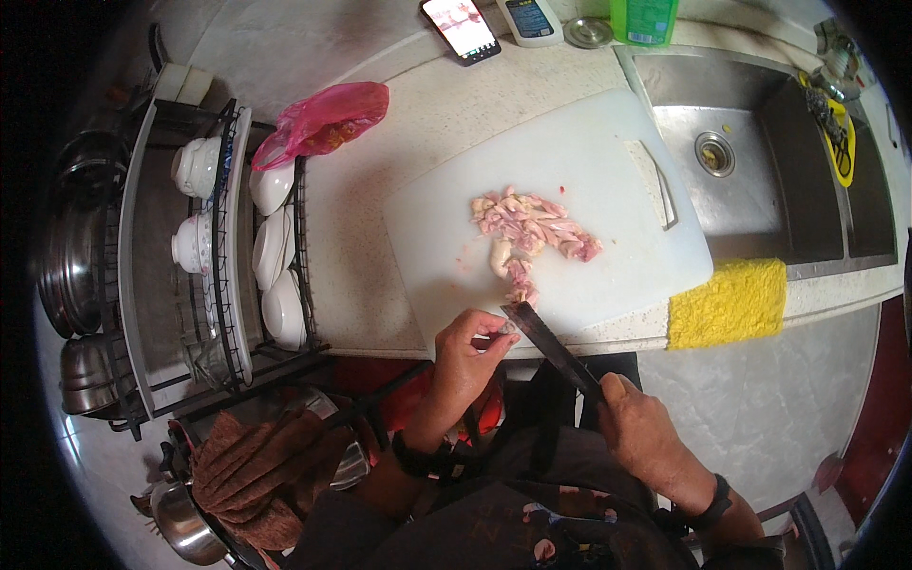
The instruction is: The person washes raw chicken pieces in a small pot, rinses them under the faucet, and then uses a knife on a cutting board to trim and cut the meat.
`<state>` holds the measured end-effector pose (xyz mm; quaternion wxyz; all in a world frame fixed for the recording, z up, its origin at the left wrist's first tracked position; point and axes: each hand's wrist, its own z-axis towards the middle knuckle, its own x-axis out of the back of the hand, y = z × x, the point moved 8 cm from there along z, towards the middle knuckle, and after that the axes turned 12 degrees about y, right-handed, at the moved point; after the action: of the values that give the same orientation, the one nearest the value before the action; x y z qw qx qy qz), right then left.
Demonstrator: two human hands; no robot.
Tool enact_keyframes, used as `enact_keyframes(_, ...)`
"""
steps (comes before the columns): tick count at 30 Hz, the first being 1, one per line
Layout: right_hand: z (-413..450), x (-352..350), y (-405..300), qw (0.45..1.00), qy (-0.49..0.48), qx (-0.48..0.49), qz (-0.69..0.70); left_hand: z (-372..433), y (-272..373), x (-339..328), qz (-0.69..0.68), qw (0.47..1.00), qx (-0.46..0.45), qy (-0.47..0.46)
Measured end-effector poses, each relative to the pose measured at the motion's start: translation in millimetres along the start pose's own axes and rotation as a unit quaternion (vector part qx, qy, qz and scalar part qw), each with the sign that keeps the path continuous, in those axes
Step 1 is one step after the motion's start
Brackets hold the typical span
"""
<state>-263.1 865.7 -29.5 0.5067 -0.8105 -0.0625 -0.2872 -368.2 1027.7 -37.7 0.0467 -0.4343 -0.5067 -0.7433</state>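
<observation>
My right hand [641, 429] grips a dark-bladed kitchen knife [550, 344] by its handle, its tip at the near part of a white plastic cutting board [620, 285]. Pinched between my left thumb and fingers is a small greyish piece [506, 328], too small to identify; the left hand [464, 360] is at the board's near edge, just left of the blade. Beyond the knife tip, a pile of raw, pale pink meat pieces [524, 217], apparently poultry, lies on the board. A strand of these pieces [521, 279] trails down towards the knife tip.
A stainless steel sink [755, 206] adjoins the board's right side, with a yellow cloth [727, 305] over the counter edge. Left are a dish rack [303, 249] with bowls and a pink plastic bag [342, 121]. A lit phone [462, 28] and bottles [531, 21] stand behind.
</observation>
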Motion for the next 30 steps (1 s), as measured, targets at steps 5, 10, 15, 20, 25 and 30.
enact_keyframes(5,5.6,-1.2,2.5,1.0,0.001,0.014,-0.022,-0.5,-4.0,2.4,-0.071,0.995,0.066,0.022)
enact_keyframes(10,15.4,-12.0,12.6,0.999,0.007,0.022,-0.039,0.5,-12.2,-2.3,-0.08,0.992,0.098,0.018)
enact_keyframes(15,18.0,-11.2,13.2,0.996,0.036,0.029,-0.072,-0.6,-14.4,-6.4,-0.068,0.993,0.099,0.0)
enact_keyframes(20,19.4,0.1,15.3,0.995,0.052,0.026,-0.085,-8.4,-17.0,-6.8,0.024,0.999,0.035,-0.003)
enact_keyframes(25,14.6,4.2,13.3,0.996,0.049,0.026,-0.068,-12.8,-20.7,0.7,0.083,0.995,-0.028,0.055)
enact_keyframes(30,13.8,0.1,11.7,0.996,0.041,0.046,-0.072,-26.0,-68.4,-11.4,0.076,0.994,0.058,0.046)
